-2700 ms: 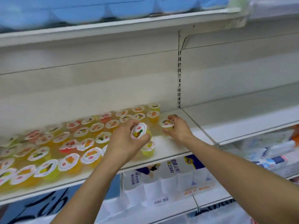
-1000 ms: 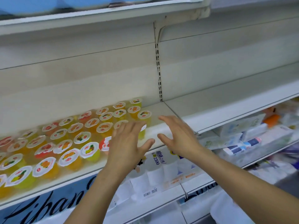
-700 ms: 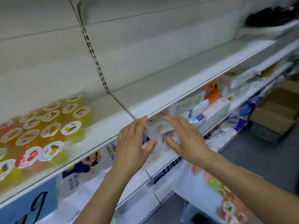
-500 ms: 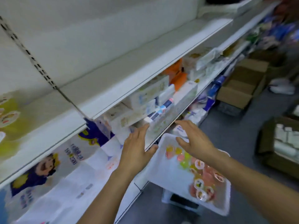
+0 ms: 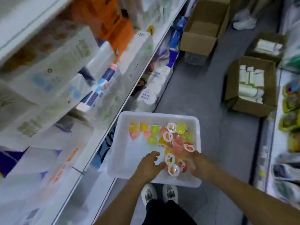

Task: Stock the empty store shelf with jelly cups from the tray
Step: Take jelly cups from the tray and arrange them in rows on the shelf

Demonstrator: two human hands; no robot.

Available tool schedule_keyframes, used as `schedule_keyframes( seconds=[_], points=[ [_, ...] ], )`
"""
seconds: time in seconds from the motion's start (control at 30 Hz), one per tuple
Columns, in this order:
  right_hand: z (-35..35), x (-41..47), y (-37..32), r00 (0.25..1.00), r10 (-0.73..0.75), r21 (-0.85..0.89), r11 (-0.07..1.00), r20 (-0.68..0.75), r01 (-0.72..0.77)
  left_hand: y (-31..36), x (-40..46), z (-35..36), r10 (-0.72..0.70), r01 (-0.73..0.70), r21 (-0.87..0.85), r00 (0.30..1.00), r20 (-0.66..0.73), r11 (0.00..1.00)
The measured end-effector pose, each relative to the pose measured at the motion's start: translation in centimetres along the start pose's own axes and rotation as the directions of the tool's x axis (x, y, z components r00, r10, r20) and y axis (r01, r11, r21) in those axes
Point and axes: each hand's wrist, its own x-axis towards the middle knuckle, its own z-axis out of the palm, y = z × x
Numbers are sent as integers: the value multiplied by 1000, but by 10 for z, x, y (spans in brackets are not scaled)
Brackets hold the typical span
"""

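Note:
A white plastic tray [image 5: 155, 114] sits low in front of me, above my shoes. Several jelly cups [image 5: 168, 137] in yellow, green, pink and orange lie jumbled in its right half, some lid up. My left hand [image 5: 150, 164] reaches into the tray's near side, its fingers loosely bent beside a lid-up cup [image 5: 169, 158] and holding nothing. My right hand [image 5: 200, 164] rests over the cups at the near right corner. Its fingertips are lost among them. The shelf with the stocked cups is out of view.
Lower shelves [image 5: 141, 65] packed with tissue and paper packs run along the left. Open cardboard boxes [image 5: 250, 88] stand on the grey floor ahead and to the right. Another shelf unit [image 5: 290, 120] lines the right edge. A person's white shoes [image 5: 243, 21] show at the far end.
My view has swung from the shelf down to the tray. Both hands left the shelf holding nothing and dropped into the tray among the cups.

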Motion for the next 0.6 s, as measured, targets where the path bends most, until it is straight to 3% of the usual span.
schedule_keyframes(
  seconds=[0.13, 0.23, 0.47, 0.6],
  points=[
    [38, 32, 18, 997, -45, -384, 921, 59, 65, -14, 50, 38, -88, 87, 23, 994, 59, 996],
    [57, 52, 26, 993, -112, -545, 831, 30, 111, -17, 82, 66, -97, 91, 85, 993, 69, 992],
    [90, 81, 38, 975, -193, -598, 796, -112, 89, -18, 130, 107, -58, 63, 267, 998, -26, 962],
    [97, 83, 38, 973, -216, -598, 792, -85, 123, -18, 137, 108, -30, 47, 283, 998, -61, 958]
  ],
)
